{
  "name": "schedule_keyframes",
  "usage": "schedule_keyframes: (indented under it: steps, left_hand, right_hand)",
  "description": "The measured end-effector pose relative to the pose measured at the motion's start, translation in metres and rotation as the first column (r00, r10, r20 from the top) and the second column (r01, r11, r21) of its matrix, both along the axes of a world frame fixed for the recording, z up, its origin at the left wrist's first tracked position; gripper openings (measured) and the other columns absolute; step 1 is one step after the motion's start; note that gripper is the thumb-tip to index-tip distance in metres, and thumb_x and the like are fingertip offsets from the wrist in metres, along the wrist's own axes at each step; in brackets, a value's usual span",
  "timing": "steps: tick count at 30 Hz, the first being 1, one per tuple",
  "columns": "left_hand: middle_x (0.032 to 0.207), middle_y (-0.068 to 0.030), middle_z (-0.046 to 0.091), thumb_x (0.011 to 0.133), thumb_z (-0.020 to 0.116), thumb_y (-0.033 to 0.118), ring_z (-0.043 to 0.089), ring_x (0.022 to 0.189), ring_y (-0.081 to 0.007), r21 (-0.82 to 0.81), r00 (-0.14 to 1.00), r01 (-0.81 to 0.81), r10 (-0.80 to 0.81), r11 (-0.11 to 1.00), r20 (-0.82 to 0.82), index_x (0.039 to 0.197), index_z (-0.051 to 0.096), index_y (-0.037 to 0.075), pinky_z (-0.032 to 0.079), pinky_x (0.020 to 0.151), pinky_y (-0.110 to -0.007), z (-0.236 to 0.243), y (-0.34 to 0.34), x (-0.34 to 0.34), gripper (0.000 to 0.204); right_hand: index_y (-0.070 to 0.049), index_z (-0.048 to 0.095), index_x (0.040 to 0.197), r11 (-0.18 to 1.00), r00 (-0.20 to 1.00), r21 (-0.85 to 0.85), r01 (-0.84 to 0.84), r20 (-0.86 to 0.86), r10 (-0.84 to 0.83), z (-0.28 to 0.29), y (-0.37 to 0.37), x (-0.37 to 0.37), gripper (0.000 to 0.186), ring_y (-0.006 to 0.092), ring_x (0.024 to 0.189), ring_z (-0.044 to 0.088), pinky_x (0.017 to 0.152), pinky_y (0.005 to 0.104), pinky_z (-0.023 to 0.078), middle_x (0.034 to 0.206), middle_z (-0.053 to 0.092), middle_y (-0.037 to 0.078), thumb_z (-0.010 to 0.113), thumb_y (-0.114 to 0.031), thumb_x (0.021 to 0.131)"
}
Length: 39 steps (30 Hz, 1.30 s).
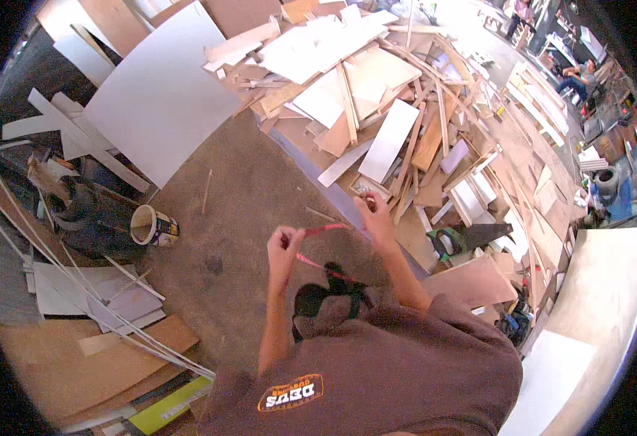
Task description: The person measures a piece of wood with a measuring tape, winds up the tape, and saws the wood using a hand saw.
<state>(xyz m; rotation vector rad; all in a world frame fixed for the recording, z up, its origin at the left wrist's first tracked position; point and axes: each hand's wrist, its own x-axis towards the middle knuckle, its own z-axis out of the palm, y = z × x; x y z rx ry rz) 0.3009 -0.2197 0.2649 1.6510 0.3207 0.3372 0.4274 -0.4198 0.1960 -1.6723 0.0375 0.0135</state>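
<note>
My left hand (283,247) is closed, fingers curled round a thin red strip (326,229) that looks like ribbon or tape. One length of it runs right toward my other wrist, and another slants down in front of my body. To the right and a little farther off, my right hand (374,214) is raised with its fingers bent in a pinch. What lies between those fingers is too small to make out. Below both hands show my dark shoes (318,294) on the brown floor.
A heap of wood offcuts and white panels (387,142) spreads ahead and right. A handsaw with a green-black handle (446,243) lies at its near edge. Left stand a bucket (151,227) and a large white board (162,94). Two people sit far right.
</note>
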Motion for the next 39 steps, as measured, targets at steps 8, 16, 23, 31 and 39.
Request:
schedule_keyframes:
  steps: [8,16,23,31,39]
  left_hand:
    - [0.069,0.0081,0.046,0.089,0.072,0.019,0.040,0.064,-0.0047,0.043,0.995,-0.047,0.050,0.998,-0.085,0.079,0.058,0.005,0.034,0.056,-0.022,0.005,0.066,0.124,0.022]
    - [0.072,0.0010,0.061,0.089,0.072,0.021,0.053,0.066,-0.0073,0.029,0.874,0.469,-0.459,0.883,-0.156,0.089,0.063,0.001,0.047,0.063,-0.026,0.047,0.132,0.238,0.022]
    - [0.086,-0.0016,0.063,0.094,0.064,0.016,0.055,0.070,-0.0079,0.259,0.811,0.475,-0.533,0.841,0.240,0.102,0.064,0.004,0.048,0.065,-0.023,0.092,0.223,0.332,0.015]
    - [0.100,-0.0044,0.058,0.099,0.054,0.015,0.057,0.095,-0.0140,-0.089,0.872,0.367,-0.309,0.926,0.380,0.130,0.048,0.005,0.048,0.086,-0.030,0.093,0.314,0.395,0.034]
    - [0.101,-0.0047,0.060,0.092,0.068,0.024,0.058,0.097,-0.0128,-0.291,0.696,0.704,-0.710,0.648,0.106,0.119,0.056,-0.001,0.049,0.086,-0.028,0.011,0.300,0.397,0.039]
  right_hand:
    - [-0.008,0.061,0.111,0.993,0.981,0.054,-0.103,-0.159,0.111,-0.006,0.042,0.072,0.032,0.0075,0.066,0.048,0.053,0.0243,0.040,0.081,0.052,0.000,0.068,-0.030,0.089]
    - [-0.006,0.049,0.135,0.795,0.823,-0.480,-0.372,0.225,0.521,0.109,0.155,0.130,0.053,0.0256,0.126,0.046,0.105,0.0421,0.035,0.126,0.057,0.015,0.067,-0.021,0.088]
    - [-0.003,0.053,0.128,0.817,0.761,-0.019,-0.577,0.351,0.546,0.119,0.266,0.218,0.042,0.0238,0.107,0.057,0.093,0.0360,0.046,0.114,0.062,0.010,0.065,-0.018,0.090]
    - [-0.007,0.051,0.122,0.889,0.888,-0.154,-0.431,0.103,0.448,0.145,0.335,0.275,0.034,0.0053,0.076,0.050,0.063,0.0223,0.044,0.089,0.052,0.000,0.048,-0.034,0.102]
    - [-0.002,0.061,0.116,0.996,0.949,0.022,-0.088,0.304,0.077,0.185,0.354,0.334,0.031,0.0090,0.089,0.054,0.079,0.0254,0.046,0.093,0.060,-0.001,0.048,-0.027,0.103]
